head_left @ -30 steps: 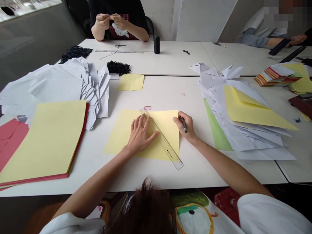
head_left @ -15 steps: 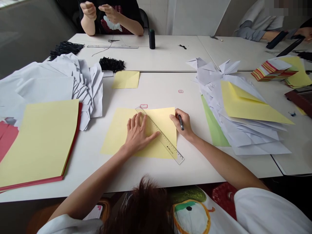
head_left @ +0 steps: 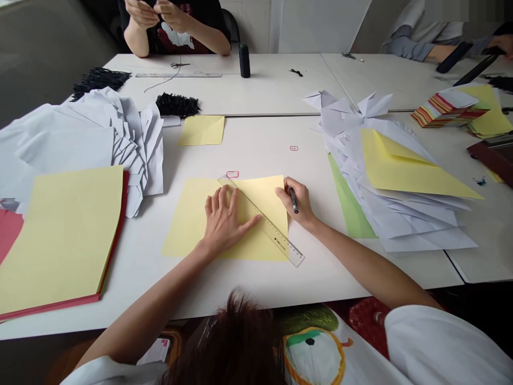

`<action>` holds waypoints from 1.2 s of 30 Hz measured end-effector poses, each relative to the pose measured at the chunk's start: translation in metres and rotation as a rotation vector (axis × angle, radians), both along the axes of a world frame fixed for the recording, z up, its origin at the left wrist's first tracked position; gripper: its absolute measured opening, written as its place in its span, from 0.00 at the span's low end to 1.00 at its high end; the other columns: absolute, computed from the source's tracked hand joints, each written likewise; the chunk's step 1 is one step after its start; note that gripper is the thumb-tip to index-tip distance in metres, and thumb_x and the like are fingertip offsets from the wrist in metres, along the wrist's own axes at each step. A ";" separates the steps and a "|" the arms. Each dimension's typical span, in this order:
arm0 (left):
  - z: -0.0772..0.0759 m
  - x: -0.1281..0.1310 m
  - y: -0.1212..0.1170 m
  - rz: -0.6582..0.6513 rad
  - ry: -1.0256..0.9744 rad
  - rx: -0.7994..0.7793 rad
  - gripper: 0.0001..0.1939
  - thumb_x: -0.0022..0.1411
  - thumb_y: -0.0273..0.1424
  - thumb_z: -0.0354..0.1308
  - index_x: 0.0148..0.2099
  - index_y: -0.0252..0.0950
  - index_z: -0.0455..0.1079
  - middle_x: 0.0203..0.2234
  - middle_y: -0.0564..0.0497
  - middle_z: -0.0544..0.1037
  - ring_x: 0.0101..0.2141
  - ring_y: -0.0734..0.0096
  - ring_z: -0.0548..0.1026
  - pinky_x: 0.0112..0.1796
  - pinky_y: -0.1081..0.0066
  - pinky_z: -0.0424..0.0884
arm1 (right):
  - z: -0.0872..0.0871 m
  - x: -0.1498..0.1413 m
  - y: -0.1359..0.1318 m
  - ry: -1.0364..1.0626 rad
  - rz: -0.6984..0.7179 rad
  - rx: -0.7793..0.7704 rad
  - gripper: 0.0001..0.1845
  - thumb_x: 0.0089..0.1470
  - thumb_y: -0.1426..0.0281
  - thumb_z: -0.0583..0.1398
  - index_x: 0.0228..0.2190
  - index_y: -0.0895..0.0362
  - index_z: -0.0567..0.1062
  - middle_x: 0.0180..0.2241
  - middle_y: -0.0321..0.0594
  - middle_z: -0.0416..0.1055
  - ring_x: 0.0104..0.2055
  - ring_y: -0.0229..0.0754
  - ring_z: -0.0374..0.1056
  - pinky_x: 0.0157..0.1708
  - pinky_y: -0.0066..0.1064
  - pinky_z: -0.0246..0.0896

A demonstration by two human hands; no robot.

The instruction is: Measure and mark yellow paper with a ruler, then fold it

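Observation:
A yellow paper sheet lies flat on the white table in front of me. Across it runs a clear plastic ruler, set diagonally from upper left to lower right. My left hand rests on the sheet with fingers spread, its fingertips pressing on the ruler. My right hand is closed round a dark pen, and its tip meets the sheet near the upper right edge, beside the ruler.
A stack of yellow and red sheets lies at my left, with folded white papers behind. A pile of white, yellow and green papers sits at my right. Another person's hands work across the table, near a black spool.
My view has shifted a little, so everything sits slightly lower and left. My right hand with the pen has edged left along the sheet's top edge. The left hand stays on the ruler.

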State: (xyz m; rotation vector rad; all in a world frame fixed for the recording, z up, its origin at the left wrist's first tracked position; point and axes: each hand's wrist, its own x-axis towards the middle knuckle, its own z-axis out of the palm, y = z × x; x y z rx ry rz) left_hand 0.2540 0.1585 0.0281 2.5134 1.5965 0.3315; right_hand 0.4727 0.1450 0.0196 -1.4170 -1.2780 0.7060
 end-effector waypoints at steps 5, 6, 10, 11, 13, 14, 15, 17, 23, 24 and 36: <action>0.000 0.000 0.000 -0.003 0.011 0.020 0.46 0.60 0.64 0.47 0.68 0.37 0.55 0.67 0.35 0.54 0.67 0.43 0.50 0.66 0.43 0.43 | 0.000 0.000 0.000 -0.002 0.002 -0.008 0.18 0.53 0.66 0.59 0.21 0.53 0.54 0.19 0.28 0.49 0.23 0.34 0.48 0.26 0.31 0.45; 0.000 0.001 0.000 -0.003 0.011 0.021 0.46 0.60 0.64 0.47 0.68 0.37 0.54 0.67 0.35 0.54 0.67 0.43 0.50 0.66 0.43 0.43 | 0.000 0.000 0.000 -0.003 0.003 -0.011 0.18 0.53 0.66 0.59 0.21 0.53 0.55 0.19 0.28 0.50 0.23 0.34 0.48 0.26 0.31 0.45; -0.001 0.001 0.000 -0.003 0.008 0.025 0.45 0.60 0.64 0.48 0.68 0.37 0.55 0.67 0.34 0.54 0.67 0.43 0.50 0.66 0.43 0.43 | -0.001 0.000 0.000 -0.003 0.005 -0.005 0.18 0.53 0.66 0.59 0.21 0.53 0.55 0.19 0.28 0.50 0.23 0.34 0.48 0.26 0.31 0.45; -0.001 0.001 0.000 -0.003 0.003 0.026 0.45 0.60 0.63 0.48 0.68 0.37 0.55 0.67 0.34 0.54 0.67 0.43 0.50 0.66 0.43 0.43 | -0.001 0.000 0.000 -0.004 0.005 -0.002 0.18 0.53 0.66 0.59 0.21 0.53 0.55 0.19 0.28 0.50 0.23 0.34 0.48 0.26 0.31 0.45; -0.002 0.000 0.000 -0.005 -0.009 0.026 0.45 0.60 0.63 0.48 0.68 0.38 0.54 0.67 0.35 0.54 0.67 0.42 0.50 0.66 0.43 0.42 | -0.001 0.000 0.001 -0.006 0.008 0.001 0.18 0.53 0.65 0.59 0.21 0.53 0.55 0.19 0.28 0.50 0.23 0.34 0.48 0.26 0.31 0.45; -0.002 0.000 0.000 -0.005 -0.013 0.025 0.45 0.60 0.63 0.49 0.68 0.38 0.54 0.67 0.35 0.54 0.67 0.42 0.50 0.66 0.42 0.42 | -0.002 0.000 0.001 -0.006 0.008 0.001 0.18 0.53 0.65 0.59 0.21 0.53 0.54 0.19 0.28 0.49 0.23 0.34 0.47 0.26 0.31 0.45; -0.002 0.000 0.000 -0.005 -0.014 0.024 0.46 0.60 0.63 0.48 0.68 0.37 0.54 0.67 0.34 0.54 0.67 0.42 0.50 0.66 0.42 0.42 | -0.002 0.000 0.002 -0.006 0.007 -0.001 0.18 0.53 0.65 0.59 0.21 0.53 0.54 0.19 0.28 0.49 0.23 0.34 0.47 0.26 0.31 0.45; -0.003 -0.001 0.000 -0.004 -0.009 0.020 0.46 0.60 0.64 0.48 0.68 0.36 0.54 0.68 0.34 0.53 0.68 0.42 0.50 0.66 0.42 0.42 | -0.002 0.000 0.002 -0.006 0.000 -0.005 0.19 0.53 0.65 0.59 0.21 0.53 0.53 0.19 0.28 0.48 0.23 0.34 0.46 0.26 0.30 0.45; -0.002 -0.002 -0.001 0.001 0.016 0.021 0.47 0.61 0.64 0.47 0.69 0.36 0.54 0.69 0.34 0.52 0.68 0.41 0.49 0.65 0.42 0.43 | -0.001 -0.001 0.001 0.005 0.008 -0.008 0.19 0.53 0.66 0.60 0.21 0.53 0.54 0.19 0.28 0.48 0.23 0.34 0.46 0.25 0.31 0.44; -0.002 -0.002 -0.001 0.002 0.016 0.021 0.47 0.61 0.64 0.47 0.69 0.36 0.54 0.69 0.34 0.52 0.68 0.41 0.50 0.65 0.42 0.43 | -0.001 -0.001 0.001 0.006 0.008 -0.006 0.19 0.53 0.66 0.60 0.21 0.53 0.54 0.19 0.28 0.48 0.23 0.34 0.46 0.25 0.31 0.44; -0.005 -0.002 -0.001 0.006 0.040 0.015 0.48 0.60 0.65 0.46 0.69 0.35 0.54 0.70 0.34 0.51 0.69 0.40 0.48 0.66 0.41 0.42 | -0.001 -0.001 0.000 0.003 0.014 -0.008 0.19 0.53 0.66 0.60 0.21 0.53 0.54 0.19 0.28 0.49 0.23 0.34 0.47 0.25 0.31 0.44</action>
